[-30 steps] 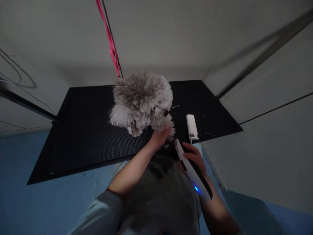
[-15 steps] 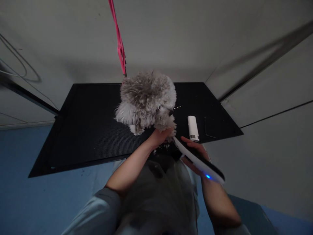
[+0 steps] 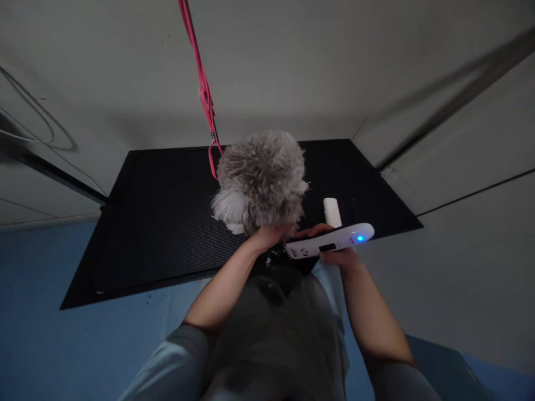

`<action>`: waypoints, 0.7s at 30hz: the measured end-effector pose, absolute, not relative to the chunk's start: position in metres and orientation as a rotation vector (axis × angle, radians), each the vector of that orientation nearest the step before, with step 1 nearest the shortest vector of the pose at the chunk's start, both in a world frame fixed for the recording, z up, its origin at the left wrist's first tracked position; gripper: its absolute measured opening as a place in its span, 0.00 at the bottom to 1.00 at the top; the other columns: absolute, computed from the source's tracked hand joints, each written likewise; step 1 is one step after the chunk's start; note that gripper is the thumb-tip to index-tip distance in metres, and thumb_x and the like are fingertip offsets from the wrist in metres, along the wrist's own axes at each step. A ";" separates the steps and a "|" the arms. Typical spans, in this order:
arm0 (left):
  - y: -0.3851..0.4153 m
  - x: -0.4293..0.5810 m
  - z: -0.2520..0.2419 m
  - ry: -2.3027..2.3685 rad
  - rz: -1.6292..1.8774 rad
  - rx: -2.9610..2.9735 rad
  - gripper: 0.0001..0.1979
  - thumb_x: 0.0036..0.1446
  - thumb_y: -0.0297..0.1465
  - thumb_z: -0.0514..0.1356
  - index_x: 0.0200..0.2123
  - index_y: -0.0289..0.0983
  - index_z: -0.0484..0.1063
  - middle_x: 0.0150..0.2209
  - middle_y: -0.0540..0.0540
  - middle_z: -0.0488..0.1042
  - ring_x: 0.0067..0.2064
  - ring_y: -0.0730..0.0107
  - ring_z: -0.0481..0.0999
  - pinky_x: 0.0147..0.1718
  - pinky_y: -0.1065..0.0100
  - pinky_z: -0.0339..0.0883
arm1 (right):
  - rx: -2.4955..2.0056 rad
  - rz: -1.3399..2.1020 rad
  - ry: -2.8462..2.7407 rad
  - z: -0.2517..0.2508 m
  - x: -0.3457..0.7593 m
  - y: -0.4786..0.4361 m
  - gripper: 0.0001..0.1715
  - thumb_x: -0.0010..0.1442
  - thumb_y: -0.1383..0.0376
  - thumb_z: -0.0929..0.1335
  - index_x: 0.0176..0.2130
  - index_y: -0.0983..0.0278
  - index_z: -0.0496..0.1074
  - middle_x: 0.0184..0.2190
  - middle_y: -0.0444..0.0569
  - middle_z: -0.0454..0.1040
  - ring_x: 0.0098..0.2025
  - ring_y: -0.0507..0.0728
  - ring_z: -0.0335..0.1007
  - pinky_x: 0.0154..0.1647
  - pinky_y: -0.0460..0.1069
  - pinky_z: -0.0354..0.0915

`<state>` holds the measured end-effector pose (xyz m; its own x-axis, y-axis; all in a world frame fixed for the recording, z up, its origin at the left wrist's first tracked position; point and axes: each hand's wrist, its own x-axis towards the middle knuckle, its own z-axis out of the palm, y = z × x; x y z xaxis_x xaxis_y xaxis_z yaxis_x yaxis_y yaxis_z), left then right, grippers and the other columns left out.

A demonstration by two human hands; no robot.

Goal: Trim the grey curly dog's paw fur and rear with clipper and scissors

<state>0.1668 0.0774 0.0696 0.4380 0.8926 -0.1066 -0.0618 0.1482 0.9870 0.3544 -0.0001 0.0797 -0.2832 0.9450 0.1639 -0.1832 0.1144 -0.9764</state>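
A fluffy grey and white dog is on the black grooming table, its head bent down toward me. My left hand is closed at a front leg under the dog's head, with its fingers mostly hidden by fur. In my right hand is a white hair clipper with a lit blue light at its rear end. The clipper lies nearly level, its head pointing left, close to my left hand and the dog's leg. Small tufts of cut hair lie below.
The black table has a ribbed mat surface. Behind the clipper lies a white handheld device. A pink leash hangs from above on the dog's left. A pale wall stands behind the table.
The dog's head has dropped and shifted right, covering more of its leg. My right hand has turned the clipper from a steep slant to nearly level, raising its rear end.
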 end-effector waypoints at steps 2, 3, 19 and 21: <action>0.080 0.168 0.066 0.930 0.881 1.213 0.14 0.53 0.30 0.63 0.45 0.39 0.75 0.55 0.43 0.74 0.59 0.57 0.69 0.62 0.56 0.56 | -0.869 1.123 -1.315 0.075 0.343 -0.017 0.24 0.50 0.59 0.76 0.46 0.58 0.71 0.50 0.52 0.77 0.52 0.62 0.75 0.51 0.59 0.71; 0.080 0.169 0.064 0.945 0.891 1.218 0.15 0.53 0.29 0.63 0.46 0.39 0.75 0.55 0.43 0.74 0.60 0.57 0.68 0.63 0.55 0.54 | -0.913 0.969 -1.318 0.072 0.337 -0.027 0.23 0.51 0.61 0.75 0.47 0.57 0.70 0.51 0.51 0.77 0.53 0.62 0.74 0.52 0.59 0.71; 0.084 0.179 0.056 0.839 1.004 1.300 0.19 0.56 0.33 0.61 0.51 0.40 0.73 0.60 0.43 0.69 0.65 0.60 0.63 0.67 0.54 0.45 | -1.171 0.053 -1.480 0.049 0.287 -0.065 0.29 0.48 0.69 0.74 0.49 0.55 0.67 0.50 0.51 0.77 0.50 0.63 0.77 0.45 0.57 0.75; 0.084 0.179 0.051 0.873 0.988 1.316 0.19 0.55 0.32 0.61 0.51 0.40 0.73 0.61 0.44 0.68 0.66 0.60 0.61 0.68 0.55 0.43 | -1.185 0.041 -1.544 0.050 0.289 -0.064 0.29 0.47 0.70 0.74 0.48 0.56 0.67 0.50 0.52 0.77 0.49 0.63 0.77 0.43 0.57 0.75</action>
<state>0.1794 0.0845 0.0507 0.3547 0.9344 0.0334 -0.0814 -0.0047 0.9967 0.2885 -0.0641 0.0500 0.1395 0.6795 0.7203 0.6405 0.4928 -0.5890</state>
